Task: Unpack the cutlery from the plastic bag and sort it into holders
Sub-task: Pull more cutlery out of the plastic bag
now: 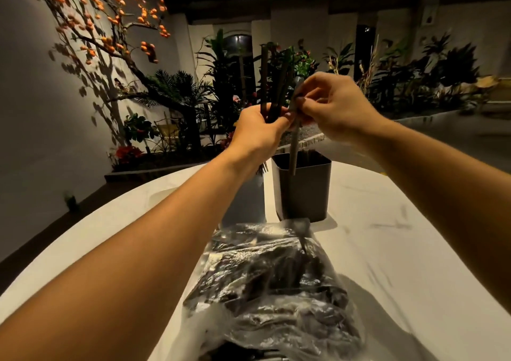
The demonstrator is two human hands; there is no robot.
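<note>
My right hand (336, 106) pinches one dark utensil (293, 139), hanging upright directly above the dark holder (302, 192); my left hand (258, 131) grips several more handles (272, 84).

L hand (255, 132) grips a few dark cutlery handles (272, 84) pointing up. R hand (336, 109) pinches one dark piece (293, 145) hanging down over the dark holder (302, 186). Lighter holder (244, 200) just beside it, w/ fork tips (262, 168) showing. Clear plastic bag (276, 283) of dark cutlery lies nearer on white tabletop (387, 236).
</note>
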